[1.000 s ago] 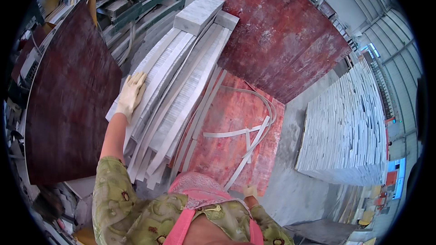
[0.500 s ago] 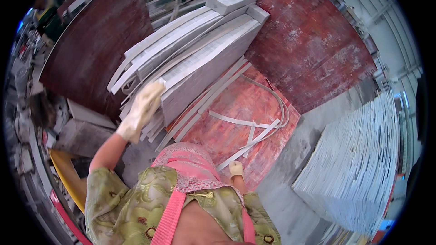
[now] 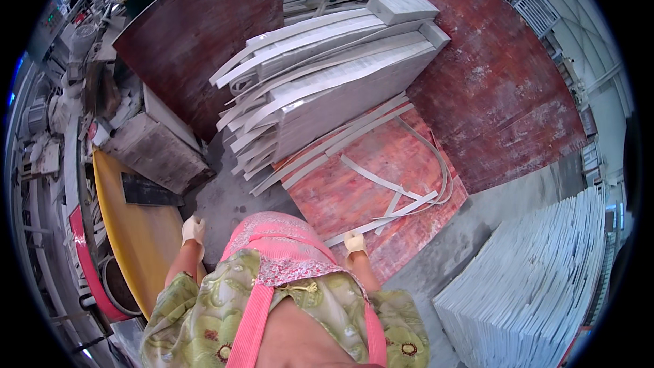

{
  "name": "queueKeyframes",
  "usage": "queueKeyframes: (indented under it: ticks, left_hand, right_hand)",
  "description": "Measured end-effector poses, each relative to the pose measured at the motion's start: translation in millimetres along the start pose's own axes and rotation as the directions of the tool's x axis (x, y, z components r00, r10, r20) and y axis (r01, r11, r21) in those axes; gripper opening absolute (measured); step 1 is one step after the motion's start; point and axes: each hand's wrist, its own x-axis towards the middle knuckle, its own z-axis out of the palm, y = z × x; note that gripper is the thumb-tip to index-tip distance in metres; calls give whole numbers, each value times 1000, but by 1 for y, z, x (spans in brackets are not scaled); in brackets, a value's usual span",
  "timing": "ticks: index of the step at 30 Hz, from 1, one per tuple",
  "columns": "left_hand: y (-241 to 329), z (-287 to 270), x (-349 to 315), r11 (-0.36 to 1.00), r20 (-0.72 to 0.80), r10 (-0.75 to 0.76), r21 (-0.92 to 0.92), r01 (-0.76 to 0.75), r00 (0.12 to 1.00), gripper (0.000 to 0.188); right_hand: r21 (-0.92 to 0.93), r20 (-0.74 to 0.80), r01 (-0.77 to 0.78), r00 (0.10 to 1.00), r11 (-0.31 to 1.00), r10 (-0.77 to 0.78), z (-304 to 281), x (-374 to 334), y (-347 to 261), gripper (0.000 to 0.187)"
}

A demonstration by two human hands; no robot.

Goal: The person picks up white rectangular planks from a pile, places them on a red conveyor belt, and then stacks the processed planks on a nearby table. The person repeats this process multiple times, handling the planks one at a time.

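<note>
My left hand (image 3: 193,230), in a pale glove, hangs low beside the pink apron (image 3: 274,235) with its fingers curled; nothing shows in it. My right hand (image 3: 354,241), gloved alike, is closed in a loose fist, and I see nothing gripped there. Just beyond it a pale flat strip (image 3: 402,212) lies on the red board (image 3: 327,191), crossing other strips, one of them bent in a curve. Past the board rises a stack of long grey-white slabs (image 3: 354,105), with thin strips jutting unevenly from its left end and a short block (image 3: 402,8) on top.
Dark red panels stand upright at the back left (image 3: 204,34) and the right (image 3: 497,88). A tall pile of thin white sheets (image 3: 528,283) sits at the lower right. To my left are a yellow curved surface (image 3: 139,232) and a grey block (image 3: 157,150). Grey floor (image 3: 218,194) shows between.
My left hand has come away from the left end of the slab stack and dropped to my side. The whole view has shifted, with the stack now further right. My right hand stays low.
</note>
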Motion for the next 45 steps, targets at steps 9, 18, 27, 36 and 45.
queueKeyframes:
  ticks: [9, 18, 27, 36, 45]
  left_hand:
    - [72, -54, 24, 892, 72, 404, -250, -375, 912, 31]
    - [-109, -119, 40, 986, 110, 130, -114, -117, 985, 33]
    - [-161, -213, 59, 912, -92, -48, -411, 6, 995, 31]
    - [-223, -137, 49, 910, 153, -50, -401, 108, 987, 32]
    - [-262, -115, 83, 710, 463, -100, -587, 389, 881, 31]
  right_hand:
    - [-45, 72, 68, 995, 997, -65, 67, 28, -9, 39]
    - [-101, 82, 339, 940, 935, -332, 174, -88, -197, 41]
    - [-84, -2, 300, 954, 950, -301, 211, -114, -224, 36]
    - [192, -29, 202, 979, 961, -200, 208, -85, -290, 46]
    - [509, -424, 298, 903, 807, -66, 131, 56, -354, 42]
